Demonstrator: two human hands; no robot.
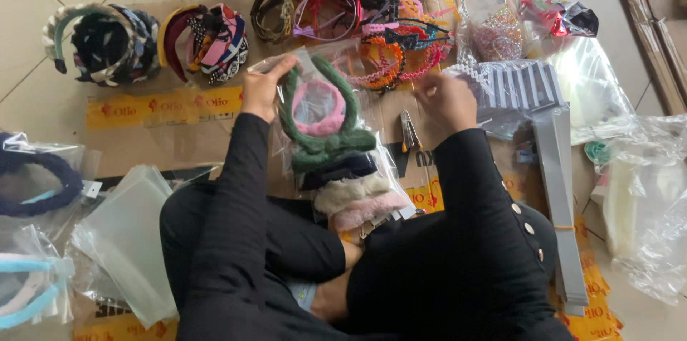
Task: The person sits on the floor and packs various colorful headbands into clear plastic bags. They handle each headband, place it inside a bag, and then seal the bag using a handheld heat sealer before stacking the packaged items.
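Two hands up at frame centre. Left hand [262, 88] pinches top edge of clear bag [315, 101] holding green knitted headband [323, 123] and pink headband [320, 108], just above stack of bagged headbands [354, 194] on lap. Right hand [447, 100], fingers curled together, grip unclear, near grey card strips [515, 87]. Braided headbands [104, 40] upper left; empty clear bags [132, 241] lower left.

The person wears a plain black long-sleeved top whose close-fitting sleeves end at the wrists of the bare left hand [261, 88] and right hand [447, 101], with small round pale buttons along one side and black trousers below.
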